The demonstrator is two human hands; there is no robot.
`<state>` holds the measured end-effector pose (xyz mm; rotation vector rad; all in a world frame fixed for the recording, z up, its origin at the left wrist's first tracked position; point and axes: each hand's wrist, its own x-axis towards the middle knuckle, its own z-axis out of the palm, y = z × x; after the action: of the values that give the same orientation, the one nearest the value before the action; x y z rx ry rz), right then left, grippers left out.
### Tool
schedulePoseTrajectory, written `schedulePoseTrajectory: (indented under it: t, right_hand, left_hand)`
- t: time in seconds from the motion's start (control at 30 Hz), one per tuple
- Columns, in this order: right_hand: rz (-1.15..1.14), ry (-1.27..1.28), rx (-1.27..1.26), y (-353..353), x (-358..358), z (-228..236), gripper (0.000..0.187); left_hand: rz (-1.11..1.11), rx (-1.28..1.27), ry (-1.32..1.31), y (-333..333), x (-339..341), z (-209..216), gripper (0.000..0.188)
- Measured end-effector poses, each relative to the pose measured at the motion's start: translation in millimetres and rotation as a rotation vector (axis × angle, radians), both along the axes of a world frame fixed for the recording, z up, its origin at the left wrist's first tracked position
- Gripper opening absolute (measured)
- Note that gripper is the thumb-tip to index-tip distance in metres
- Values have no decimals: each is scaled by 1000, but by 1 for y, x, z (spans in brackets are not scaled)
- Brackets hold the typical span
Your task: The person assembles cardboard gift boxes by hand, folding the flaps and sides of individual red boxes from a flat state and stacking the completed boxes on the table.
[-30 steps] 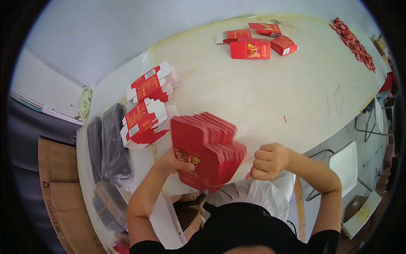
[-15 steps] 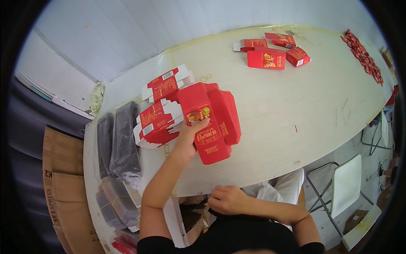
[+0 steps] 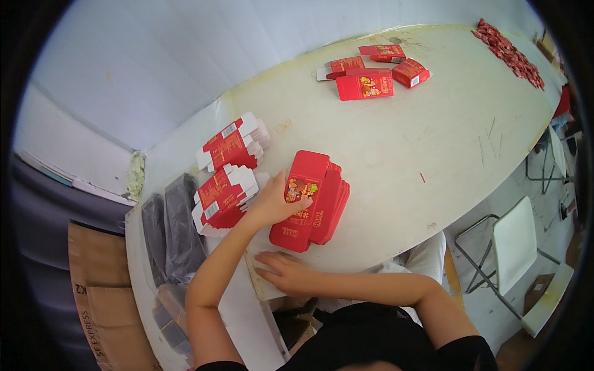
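My left hand [image 3: 278, 203] grips a fanned stack of flat red cartons [image 3: 298, 233] at its left side. Its thumb lies across the top carton and its other fingers are mostly hidden. The stack rests on or just above the table; I cannot tell which. At the table's near edge, below the stack, my right hand [image 3: 283, 272] reaches leftward with fingers stretched apart and holds nothing. Two more piles of flat red-and-white cartons, a nearer one [image 3: 218, 196] and a farther one [image 3: 226, 146], lie left of the held stack.
Several folded-up red boxes [image 3: 365, 86] stand at the back of the pale table [image 3: 396, 167]. A strip of small red packets [image 3: 508, 52] lies far right. Dark wrapped bundles [image 3: 184, 226] lie at the left edge, beside a cardboard sheet [image 3: 102, 272]. White folding chairs [image 3: 515, 247] stand right.
My left hand has lowered the carton stack toward the table, and the stack is turned slightly. My right hand has moved left along the table's near edge, its fingers stretching out.
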<state>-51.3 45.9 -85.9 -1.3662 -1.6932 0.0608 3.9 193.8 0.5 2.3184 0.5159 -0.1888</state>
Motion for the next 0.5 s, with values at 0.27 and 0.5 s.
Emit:
schedulePoseTrajectory:
  t: [0.27, 0.5]
  right_hand:
    - [-257, 101, 11, -115, 49, 18, 38]
    - [-526, 248, 87, -153, 68, 11, 34]
  left_hand:
    - [-76, 545, 14, -66, -17, 5, 117]
    - [-39, 466, -69, -60, -17, 10, 107]
